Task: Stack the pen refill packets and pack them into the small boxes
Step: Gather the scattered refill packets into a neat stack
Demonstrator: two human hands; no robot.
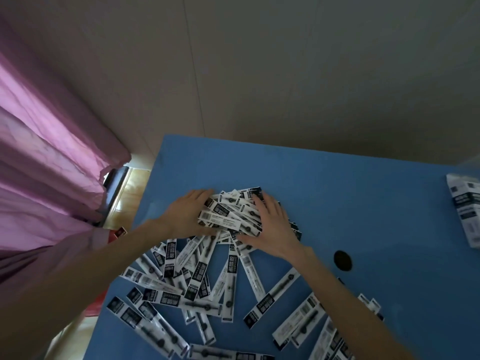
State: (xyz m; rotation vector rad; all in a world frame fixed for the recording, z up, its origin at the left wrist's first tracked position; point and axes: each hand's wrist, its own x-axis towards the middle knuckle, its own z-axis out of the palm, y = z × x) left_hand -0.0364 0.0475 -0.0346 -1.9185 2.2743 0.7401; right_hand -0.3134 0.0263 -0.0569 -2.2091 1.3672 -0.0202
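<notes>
Blue bench point(350, 193) nearest the camera carries loose pen refill packets point(200, 279), long black-and-white strips fanned with their long axes toward twelve o'clock, print too blurred to read. Beyond them both forearms reach forward: left hand point(189, 216) and right hand point(272, 227) lie flat, fingers spread, pressing a heaped pile point(231, 216). Small boxes point(466, 209) stand at three o'clock.

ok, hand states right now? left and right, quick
Left hand: open, fingers pressing the left side of the heap of refill packets.
Right hand: open, fingers spread flat on the heap's right side, holding nothing.
</notes>
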